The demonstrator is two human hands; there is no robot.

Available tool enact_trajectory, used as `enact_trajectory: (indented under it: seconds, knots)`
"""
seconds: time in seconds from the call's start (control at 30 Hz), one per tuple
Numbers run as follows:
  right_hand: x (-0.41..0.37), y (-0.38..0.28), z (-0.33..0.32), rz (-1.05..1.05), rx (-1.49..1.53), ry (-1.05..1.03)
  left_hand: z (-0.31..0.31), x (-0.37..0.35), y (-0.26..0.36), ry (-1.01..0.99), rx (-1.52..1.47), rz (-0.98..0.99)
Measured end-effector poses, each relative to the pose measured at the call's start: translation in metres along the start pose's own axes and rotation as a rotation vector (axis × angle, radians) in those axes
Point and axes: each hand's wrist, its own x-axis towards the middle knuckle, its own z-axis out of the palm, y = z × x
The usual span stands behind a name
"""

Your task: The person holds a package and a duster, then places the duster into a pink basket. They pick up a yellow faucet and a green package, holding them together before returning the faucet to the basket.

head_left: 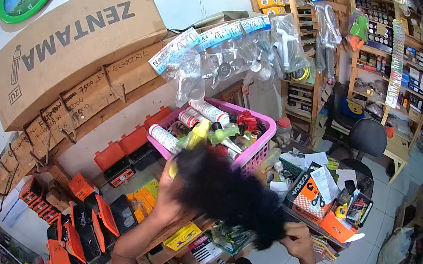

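A fluffy black duster [234, 196] stretches across the middle of the view, in front of the pink basket [257, 149]. My right hand [297, 239] is closed at the duster's lower right end; the part inside the fist is hidden. Beside the duster's upper left end is my left hand [168, 200], raised and curled around something partly yellow, which the black fluff mostly covers. The basket holds several white spray cans [208, 112], a yellow-green spray bottle [198, 133] and a red item [247, 120].
Orange-and-black toolboxes [100, 222] stand at the lower left. Plastic-bagged faucets [228, 60] hang above the basket. On the right are an orange box [312, 195] with papers and scissors, a red-lidded jar [283, 129], a black chair [367, 140] and stocked shelves [377, 61].
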Motion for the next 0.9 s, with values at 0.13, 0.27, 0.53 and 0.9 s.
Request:
enact_trajectory:
  seconds: [0.13, 0.27, 0.53, 0.9]
  knots:
    - [0.005, -0.016, 0.005, 0.071, -0.111, 0.016, -0.028, -0.008, -0.037, 0.074, 0.357, 0.056]
    - [0.007, -0.019, 0.009, 0.056, -0.156, 0.042, -0.038, -0.016, -0.038, -0.039, 0.803, 0.274]
    - [0.005, -0.006, 0.02, 0.237, -0.039, 0.045, -0.007, -0.006, -0.021, 0.107, -0.179, -0.184]
    - [-0.011, 0.008, 0.033, 0.416, 0.228, 0.089, 0.012, 0.017, 0.008, 0.293, -0.212, -0.231]
